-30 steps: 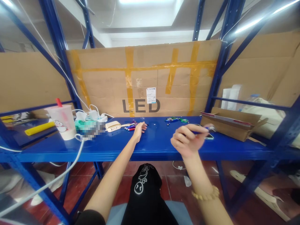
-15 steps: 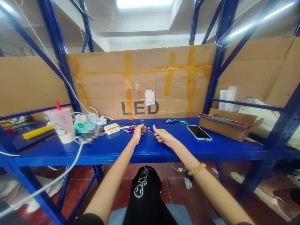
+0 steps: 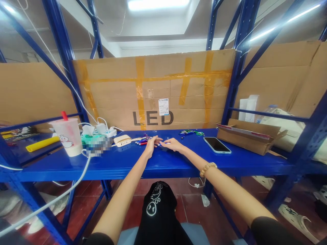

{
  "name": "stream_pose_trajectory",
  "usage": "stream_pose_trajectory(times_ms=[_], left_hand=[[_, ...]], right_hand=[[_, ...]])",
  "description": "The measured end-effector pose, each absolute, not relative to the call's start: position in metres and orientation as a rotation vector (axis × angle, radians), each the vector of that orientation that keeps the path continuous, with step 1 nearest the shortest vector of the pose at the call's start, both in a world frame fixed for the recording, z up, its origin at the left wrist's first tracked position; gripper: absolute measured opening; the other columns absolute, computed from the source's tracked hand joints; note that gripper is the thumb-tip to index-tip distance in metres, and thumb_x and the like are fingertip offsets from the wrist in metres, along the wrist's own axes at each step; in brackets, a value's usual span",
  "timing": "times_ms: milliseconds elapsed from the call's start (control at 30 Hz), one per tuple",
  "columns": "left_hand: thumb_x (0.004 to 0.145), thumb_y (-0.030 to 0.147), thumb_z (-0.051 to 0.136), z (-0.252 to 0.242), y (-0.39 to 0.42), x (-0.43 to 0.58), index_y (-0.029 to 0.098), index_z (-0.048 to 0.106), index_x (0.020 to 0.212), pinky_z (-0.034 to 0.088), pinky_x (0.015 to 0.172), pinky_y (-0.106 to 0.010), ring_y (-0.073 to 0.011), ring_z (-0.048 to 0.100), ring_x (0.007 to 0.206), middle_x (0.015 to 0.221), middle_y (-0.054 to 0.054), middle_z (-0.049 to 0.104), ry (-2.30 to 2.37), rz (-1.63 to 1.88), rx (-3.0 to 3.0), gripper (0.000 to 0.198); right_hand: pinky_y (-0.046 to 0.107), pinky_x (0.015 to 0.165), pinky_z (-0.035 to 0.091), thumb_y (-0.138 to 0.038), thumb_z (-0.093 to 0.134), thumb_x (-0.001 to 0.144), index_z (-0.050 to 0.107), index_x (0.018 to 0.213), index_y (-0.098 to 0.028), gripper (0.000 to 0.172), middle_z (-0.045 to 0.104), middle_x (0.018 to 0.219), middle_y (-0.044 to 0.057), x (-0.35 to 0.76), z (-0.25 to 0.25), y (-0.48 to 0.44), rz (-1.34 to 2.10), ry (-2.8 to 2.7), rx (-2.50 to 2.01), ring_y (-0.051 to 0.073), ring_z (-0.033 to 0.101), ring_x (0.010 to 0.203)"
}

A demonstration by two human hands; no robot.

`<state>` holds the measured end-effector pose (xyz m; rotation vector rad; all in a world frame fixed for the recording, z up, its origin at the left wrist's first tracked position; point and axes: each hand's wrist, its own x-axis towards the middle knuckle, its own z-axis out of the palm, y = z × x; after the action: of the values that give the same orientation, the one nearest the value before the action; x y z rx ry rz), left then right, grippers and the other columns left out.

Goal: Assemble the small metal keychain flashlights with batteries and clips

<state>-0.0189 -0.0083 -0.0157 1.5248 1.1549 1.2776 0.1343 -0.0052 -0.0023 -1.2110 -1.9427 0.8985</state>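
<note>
In front of me, over the middle of the blue shelf, my two hands are almost together. A slim pen (image 3: 165, 143), blue with a pale end, lies between them. My right hand (image 3: 174, 145) pinches it from above, fingers pointing left. The fingers of my left hand (image 3: 152, 146) are curled at the pen's other end, and part of the grip is hidden. Just left of that hand lies a small pile of red and blue pens (image 3: 142, 142). Farther back on the right are small blue and green pieces (image 3: 188, 133), too small to name.
A phone (image 3: 217, 145) and an open cardboard box (image 3: 249, 137) are at right. On the left stand a cup with a red straw (image 3: 67, 137), a cream-coloured device (image 3: 122, 140) and a power strip with white cables (image 3: 108, 132). A large cardboard panel (image 3: 114, 98) closes the back.
My right hand has moved slightly left and turned palm down, closing up to my left hand. The pen now lies lower between both hands. My left hand has hardly moved.
</note>
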Motion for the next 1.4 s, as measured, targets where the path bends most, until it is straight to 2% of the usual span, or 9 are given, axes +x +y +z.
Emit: stream_pose_trajectory(times_ms=[100, 267, 467, 733, 1033, 1133, 1267, 1400], left_hand=[[0.089, 0.037, 0.050, -0.016, -0.008, -0.018, 0.013, 0.058, 0.106, 0.050, 0.080, -0.039, -0.0186, 0.060, 0.092, 0.106, -0.007, 0.061, 1.155, 1.274, 1.512, 0.031], [0.089, 0.035, 0.051, -0.017, -0.007, -0.017, 0.013, 0.056, 0.108, 0.052, 0.077, -0.037, -0.0174, 0.061, 0.087, 0.104, -0.007, 0.061, 1.153, 1.231, 1.494, 0.030], [0.088, 0.035, 0.051, -0.017, -0.007, -0.017, 0.013, 0.057, 0.108, 0.052, 0.076, -0.037, -0.0173, 0.061, 0.088, 0.103, -0.007, 0.061, 1.161, 1.200, 1.492, 0.030], [0.088, 0.035, 0.051, -0.016, -0.008, -0.016, 0.013, 0.056, 0.108, 0.052, 0.077, -0.037, -0.0177, 0.061, 0.088, 0.104, -0.007, 0.061, 1.153, 1.202, 1.493, 0.030], [0.088, 0.040, 0.049, -0.017, -0.007, -0.017, 0.013, 0.058, 0.105, 0.050, 0.079, -0.039, -0.0175, 0.061, 0.087, 0.101, -0.007, 0.062, 1.110, 1.222, 1.491, 0.033], [0.090, 0.045, 0.040, -0.016, -0.010, -0.018, 0.013, 0.062, 0.101, 0.045, 0.084, -0.040, -0.0189, 0.061, 0.088, 0.100, -0.008, 0.065, 1.073, 1.244, 1.494, 0.040], [0.088, 0.046, 0.024, -0.013, -0.012, -0.021, 0.015, 0.068, 0.099, 0.041, 0.087, -0.038, -0.0250, 0.058, 0.101, 0.104, -0.008, 0.068, 1.013, 1.269, 1.486, 0.055], [0.082, 0.050, 0.023, -0.011, -0.013, -0.021, 0.014, 0.068, 0.100, 0.041, 0.083, -0.036, -0.0277, 0.056, 0.106, 0.105, -0.011, 0.069, 0.975, 1.274, 1.456, 0.061]], right_hand=[[0.022, 0.045, 0.028, -0.059, 0.059, 0.068, 0.072, 0.069, -0.014, 0.047, 0.052, 0.052, 0.000, 0.132, -0.009, 0.002, 0.823, -1.951, -1.136, 0.010, 0.040, 0.053], [0.024, 0.058, 0.037, -0.058, 0.050, 0.076, 0.072, 0.088, -0.012, 0.052, 0.065, 0.072, 0.003, 0.136, -0.018, 0.006, 0.783, -1.929, -1.023, 0.016, 0.051, 0.069], [0.027, 0.073, 0.042, -0.053, 0.057, 0.074, 0.073, 0.090, -0.012, 0.047, 0.070, 0.088, 0.007, 0.138, -0.023, 0.006, 0.813, -1.915, -0.947, 0.019, 0.058, 0.080], [0.028, 0.072, 0.044, -0.053, 0.058, 0.073, 0.074, 0.090, -0.014, 0.045, 0.071, 0.089, 0.007, 0.139, -0.027, 0.013, 0.793, -1.866, -0.952, 0.020, 0.060, 0.081], [0.023, 0.051, 0.042, -0.047, 0.057, 0.079, 0.073, 0.098, -0.015, 0.041, 0.068, 0.070, 0.005, 0.139, -0.020, 0.004, 0.816, -1.856, -0.984, 0.013, 0.054, 0.057], [0.022, 0.048, 0.042, -0.047, 0.059, 0.078, 0.073, 0.099, -0.016, 0.040, 0.067, 0.066, 0.004, 0.139, -0.019, 0.003, 0.828, -1.863, -0.983, 0.012, 0.053, 0.054], [0.023, 0.050, 0.043, -0.046, 0.061, 0.077, 0.073, 0.099, -0.016, 0.039, 0.068, 0.070, 0.005, 0.139, -0.020, 0.004, 0.842, -1.870, -0.972, 0.013, 0.054, 0.056], [0.024, 0.056, 0.046, -0.043, 0.062, 0.076, 0.072, 0.101, -0.016, 0.039, 0.071, 0.082, 0.006, 0.141, -0.022, 0.007, 0.856, -1.880, -0.957, 0.015, 0.058, 0.065]])
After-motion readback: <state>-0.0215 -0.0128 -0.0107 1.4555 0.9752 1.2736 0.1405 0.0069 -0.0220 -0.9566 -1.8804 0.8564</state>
